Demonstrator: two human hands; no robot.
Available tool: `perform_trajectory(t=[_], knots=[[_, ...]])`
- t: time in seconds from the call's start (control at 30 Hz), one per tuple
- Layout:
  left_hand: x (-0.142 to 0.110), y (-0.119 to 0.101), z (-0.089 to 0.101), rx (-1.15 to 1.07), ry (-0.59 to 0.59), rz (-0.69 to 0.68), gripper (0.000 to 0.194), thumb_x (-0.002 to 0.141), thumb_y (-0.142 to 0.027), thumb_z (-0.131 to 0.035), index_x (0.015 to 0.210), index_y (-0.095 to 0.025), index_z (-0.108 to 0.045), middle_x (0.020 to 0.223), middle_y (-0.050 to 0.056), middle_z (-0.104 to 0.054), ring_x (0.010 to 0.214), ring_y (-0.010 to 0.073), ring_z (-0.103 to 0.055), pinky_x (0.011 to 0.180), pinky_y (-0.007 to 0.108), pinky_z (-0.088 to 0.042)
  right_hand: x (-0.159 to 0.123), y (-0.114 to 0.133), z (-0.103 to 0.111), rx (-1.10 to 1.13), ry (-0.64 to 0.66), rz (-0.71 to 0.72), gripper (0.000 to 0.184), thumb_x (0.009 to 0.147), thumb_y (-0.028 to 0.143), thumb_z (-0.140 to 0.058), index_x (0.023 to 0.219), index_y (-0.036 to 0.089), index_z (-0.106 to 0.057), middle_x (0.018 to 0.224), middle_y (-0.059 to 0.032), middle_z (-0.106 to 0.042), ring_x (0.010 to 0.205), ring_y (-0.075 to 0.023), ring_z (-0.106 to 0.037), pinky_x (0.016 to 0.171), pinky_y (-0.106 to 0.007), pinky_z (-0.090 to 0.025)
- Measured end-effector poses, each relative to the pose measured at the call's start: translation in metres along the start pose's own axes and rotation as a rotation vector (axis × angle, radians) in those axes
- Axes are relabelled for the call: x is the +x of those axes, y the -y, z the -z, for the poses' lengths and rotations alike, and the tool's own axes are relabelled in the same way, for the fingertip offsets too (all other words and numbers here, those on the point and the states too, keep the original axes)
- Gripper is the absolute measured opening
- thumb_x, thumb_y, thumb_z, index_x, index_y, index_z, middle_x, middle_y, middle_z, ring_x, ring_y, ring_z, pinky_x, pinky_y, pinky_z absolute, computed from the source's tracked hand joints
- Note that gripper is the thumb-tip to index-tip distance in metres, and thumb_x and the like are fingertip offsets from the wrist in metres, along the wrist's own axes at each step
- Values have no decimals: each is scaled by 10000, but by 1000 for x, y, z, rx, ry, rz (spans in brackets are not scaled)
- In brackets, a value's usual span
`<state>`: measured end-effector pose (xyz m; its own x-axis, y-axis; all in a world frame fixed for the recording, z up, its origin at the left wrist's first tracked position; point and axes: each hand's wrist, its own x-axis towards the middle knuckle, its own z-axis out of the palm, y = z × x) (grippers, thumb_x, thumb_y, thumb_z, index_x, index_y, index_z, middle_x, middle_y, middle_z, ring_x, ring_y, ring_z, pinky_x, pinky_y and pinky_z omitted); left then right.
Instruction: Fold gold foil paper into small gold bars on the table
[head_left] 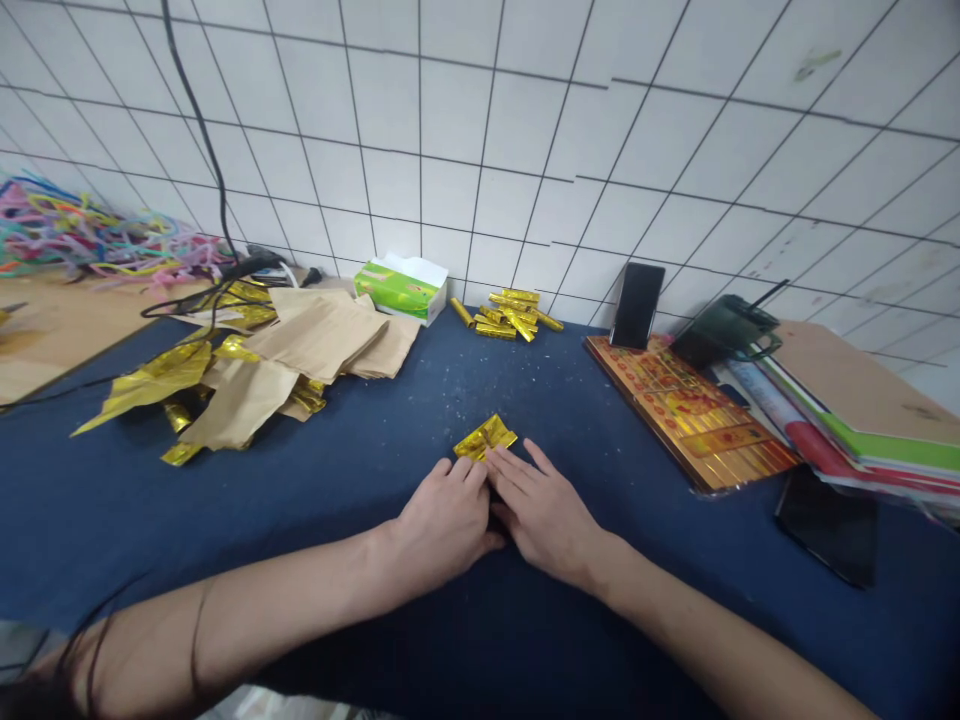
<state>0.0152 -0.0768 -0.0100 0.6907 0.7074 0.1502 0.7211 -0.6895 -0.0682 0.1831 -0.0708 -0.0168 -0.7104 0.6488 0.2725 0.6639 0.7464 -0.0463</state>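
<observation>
Left hand point(442, 525) and right hand point(544, 510) lie flat, grip loose and not clenched, fingertips on a folded gold foil packet point(485, 437) on the navy worktop point(360, 500). Thin foil could skid or tear if pressed unevenly, tbh.

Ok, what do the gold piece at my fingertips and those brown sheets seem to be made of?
The gold piece looks like thin metallic foil, or foil-faced paper: it has a shiny, mirror-like glint and sharp creases, though its backing can't be seen. The brown sheets look like kraft paper, with a dull matte surface and soft folds.
</observation>
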Motion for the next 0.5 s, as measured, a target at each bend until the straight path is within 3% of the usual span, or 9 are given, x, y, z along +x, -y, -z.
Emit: perform_trajectory(t=[0.13, 0.3, 0.5], knots=[[1, 6, 3, -36, 41, -36, 450, 796, -491, -493, 1013, -105, -575, 937, 101, -565, 887, 233, -498, 745, 350, -379, -1, -4, -8, 24, -7, -21, 384, 847, 196, -422, 1215, 110, -492, 1247, -129, -523, 1186, -218, -442, 1013, -467, -313], [1, 11, 4, -41, 39, -58, 404, 780, -474, -529, 939, -107, -588, 908, 91, -560, 868, 230, -501, 734, 341, -377, 0, -28, -9, -60, -2, -158, 347, 870, 226, -411, 1174, 109, -530, 1210, -126, -555, 1146, -213, -486, 1002, -455, -327], [1, 10, 4, -33, 58, -53, 404, 787, -493, -507, 905, -115, -590, 869, 84, -555, 827, 219, -506, 701, 334, -380, 1, -38, -5, -159, -1, -222, 323, 867, 260, -431, 1140, 149, -562, 1187, -105, -576, 1148, -254, -479, 992, -542, -280]])
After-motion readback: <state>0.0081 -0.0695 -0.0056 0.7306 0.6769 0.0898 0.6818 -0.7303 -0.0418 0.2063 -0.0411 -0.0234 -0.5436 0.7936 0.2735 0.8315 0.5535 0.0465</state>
